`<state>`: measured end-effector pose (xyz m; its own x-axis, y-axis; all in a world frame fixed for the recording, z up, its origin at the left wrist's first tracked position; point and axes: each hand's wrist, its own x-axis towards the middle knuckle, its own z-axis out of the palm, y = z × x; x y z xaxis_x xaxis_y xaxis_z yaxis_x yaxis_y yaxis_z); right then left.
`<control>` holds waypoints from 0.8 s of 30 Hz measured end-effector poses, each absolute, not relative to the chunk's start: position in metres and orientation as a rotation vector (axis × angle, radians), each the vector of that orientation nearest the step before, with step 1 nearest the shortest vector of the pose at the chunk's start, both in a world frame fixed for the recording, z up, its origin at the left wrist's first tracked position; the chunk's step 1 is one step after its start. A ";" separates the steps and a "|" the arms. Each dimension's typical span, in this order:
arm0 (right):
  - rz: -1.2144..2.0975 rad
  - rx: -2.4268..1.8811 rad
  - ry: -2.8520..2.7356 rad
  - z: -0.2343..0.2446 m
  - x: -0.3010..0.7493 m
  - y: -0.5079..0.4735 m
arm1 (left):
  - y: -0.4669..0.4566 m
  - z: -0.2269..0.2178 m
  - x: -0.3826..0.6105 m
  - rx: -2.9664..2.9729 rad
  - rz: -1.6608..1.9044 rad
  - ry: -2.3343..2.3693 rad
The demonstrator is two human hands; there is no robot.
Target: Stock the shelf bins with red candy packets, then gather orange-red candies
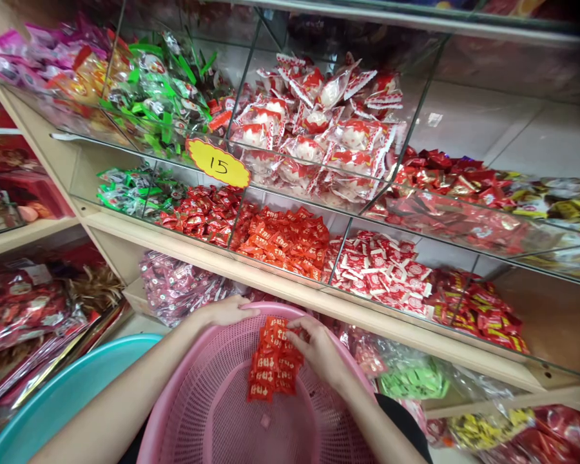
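Observation:
A pink mesh basket (207,412) sits low in front of me. My left hand (227,311) curls over its far rim and grips it. My right hand (319,351) is inside the basket, fingers closed round a bunch of small orange-red wrapped candies (273,367) that spill down the basket's inner wall. Straight above, on the shelf, a glass compartment holds the same orange-red candies (285,241).
Glass-divided shelves hold red (200,212), green (125,190) and red-and-white candies (381,267). A yellow "15" price tag (217,163) hangs on the upper glass. A teal tub (62,399) sits at left. Bagged sweets (174,287) lie under the wooden shelf edge (319,303).

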<state>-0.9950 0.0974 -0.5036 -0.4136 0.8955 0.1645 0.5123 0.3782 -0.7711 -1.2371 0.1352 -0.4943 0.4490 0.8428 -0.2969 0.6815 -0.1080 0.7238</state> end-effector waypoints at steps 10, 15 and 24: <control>0.785 -1.183 -2.245 -0.502 -1.005 0.090 | 0.135 -0.496 -1.238 1.866 0.252 1.325; 0.993 -1.140 -2.016 -0.504 -1.002 0.095 | 0.133 -0.492 -1.237 1.853 0.259 1.319; 1.836 -0.996 -1.146 -0.489 -0.990 0.096 | 0.134 -0.492 -1.238 1.831 0.240 1.351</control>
<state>-0.9898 0.0962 -0.4885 -0.4240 0.8772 -0.2253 -0.1830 -0.3266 -0.9273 -1.2377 0.1339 -0.4915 0.4043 0.8620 -0.3058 0.7039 -0.0798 0.7058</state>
